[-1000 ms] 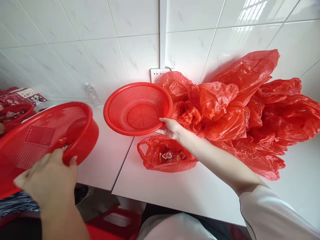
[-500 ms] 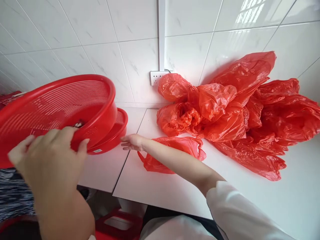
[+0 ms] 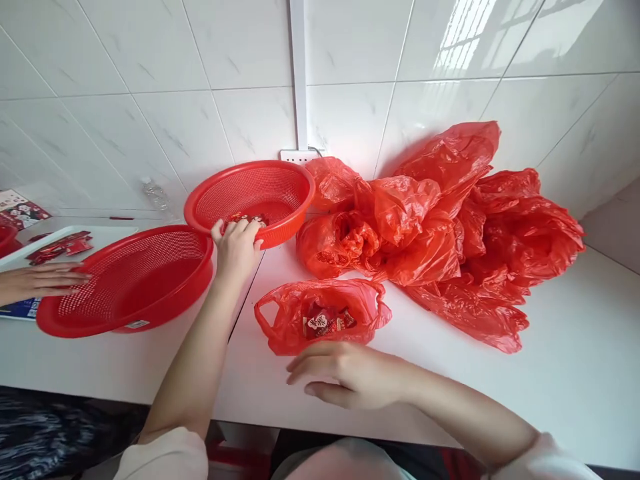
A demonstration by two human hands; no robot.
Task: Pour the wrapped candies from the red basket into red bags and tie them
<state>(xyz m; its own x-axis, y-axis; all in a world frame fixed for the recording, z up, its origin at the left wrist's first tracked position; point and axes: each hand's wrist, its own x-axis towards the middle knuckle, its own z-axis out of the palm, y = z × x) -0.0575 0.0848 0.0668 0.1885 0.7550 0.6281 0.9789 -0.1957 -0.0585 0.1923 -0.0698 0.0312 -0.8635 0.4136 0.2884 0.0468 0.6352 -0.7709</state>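
Observation:
My left hand (image 3: 237,250) grips the near rim of a round red mesh basket (image 3: 285,230), which is raised and tilted beside the wall. Small red and white packets (image 3: 245,219) lie inside it, partly behind my fingers. My right hand (image 3: 345,373) is over the white table just in front of an open red plastic bag (image 3: 280,333); its fingers are apart and hold nothing. Several small red packets (image 3: 327,321) show inside that bag.
A second red basket (image 3: 150,280) stands at the left, with another person's hand (image 3: 55,280) at its rim. Behind it are a white tray (image 3: 110,233) with red packets and a clear bottle. Crumpled red bags (image 3: 425,227) lie along the wall (image 3: 360,40) at the right.
My left hand has moved right with the packet-holding basket, away from the other basket. My right hand has drawn back toward me, and the bag now shows its packets. The view has shifted left.

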